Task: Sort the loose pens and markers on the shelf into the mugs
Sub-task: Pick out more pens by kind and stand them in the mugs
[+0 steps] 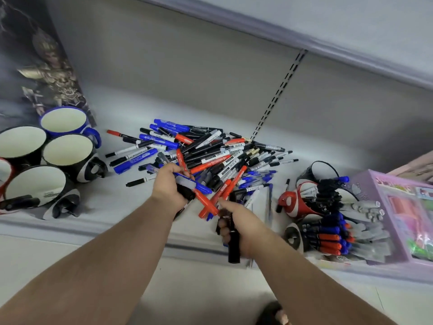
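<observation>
A heap of loose black, blue and red pens and markers (210, 156) lies on the white shelf (112, 202). My left hand (167, 187) grips a bunch of markers, blue, red and black, at the heap's near edge. My right hand (239, 228) holds a few black markers (233, 245) upright near the shelf's front edge, its index finger stretched toward the red markers. Several empty mugs (68, 152) stand at the left. At the right, a red mug (302, 202), a black mug behind it (318, 172) and a third in front (297, 235) are stuffed with markers.
A purple boxed set (403, 216) stands at the far right against the filled mugs. A dark picture panel (39, 66) leans behind the empty mugs. The upper shelf's edge (328, 50) runs overhead. A slotted upright (278, 95) divides the back wall.
</observation>
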A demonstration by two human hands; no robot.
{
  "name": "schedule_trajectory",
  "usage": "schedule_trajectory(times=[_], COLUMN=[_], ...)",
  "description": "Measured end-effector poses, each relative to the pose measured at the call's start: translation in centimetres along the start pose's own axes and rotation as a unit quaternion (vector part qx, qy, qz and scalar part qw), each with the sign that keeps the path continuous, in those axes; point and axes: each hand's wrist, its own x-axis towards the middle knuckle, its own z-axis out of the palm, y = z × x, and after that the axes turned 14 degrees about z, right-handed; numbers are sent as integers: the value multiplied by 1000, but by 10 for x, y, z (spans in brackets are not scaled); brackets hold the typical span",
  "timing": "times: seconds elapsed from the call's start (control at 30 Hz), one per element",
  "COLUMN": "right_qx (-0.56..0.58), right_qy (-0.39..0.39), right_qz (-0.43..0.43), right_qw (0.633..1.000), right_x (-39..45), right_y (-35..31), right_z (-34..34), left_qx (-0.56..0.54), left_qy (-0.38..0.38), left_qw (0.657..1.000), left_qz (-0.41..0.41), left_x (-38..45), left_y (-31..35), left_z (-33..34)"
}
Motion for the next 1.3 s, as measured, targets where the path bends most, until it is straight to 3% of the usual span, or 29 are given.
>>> schedule_trajectory(times=[0.07,0.13,0.27,0.4,0.57,0.67,0.8,0.9,0.97,1.03,1.07,1.1,1.17,1.2,1.3], right_qx=[55,97,75,60,186,183,192,156,72,-126,-243,-365,-585,-638,-654], right_qy=[-54,-56,-23,31,-20,-63,-82,-136,-136,15,121,203,241,231,202], right_qz=[-12,-39,-71,-67,-78,-60,-77,-106,-132,-153,-168,-182,-170,-143,-125], right_qw=[997,993,994,995,979,979,975,973,979,980,948,890,756,721,718], right_x=[3,6,2,-8,-22,-11,-6,-16,-18,-16,-12,-5,11,20,36], right_y=[6,7,5,1,-15,-21,-22,-22,-26,-29,-28,-25,-12,-3,19], right_z=[16,28,28,-2,-10,8,13,4,-7,-25,-37,-51,-73,-80,-88], left_qx=[-5,31,135,198,372,388,407,392,371,353,341,327,295,280,265], left_qy=[-9,-26,-77,-77,-176,-250,-288,-289,-251,-196,-173,-155,-134,-124,-97], left_qw=[1000,999,986,976,909,884,866,873,894,915,924,932,945,950,955], left_qz=[-6,-22,-64,-56,-66,-74,-22,25,34,22,7,-10,-46,-62,-96], left_x=[-3,-8,-19,-16,-30,-47,-53,-53,-52,-45,-40,-35,-29,-27,-26], left_y=[-7,-18,-30,-16,-14,-28,-37,-38,-35,-29,-24,-18,-10,-9,-13], left_z=[6,11,10,5,7,14,14,9,9,6,3,-2,-12,-17,-27])
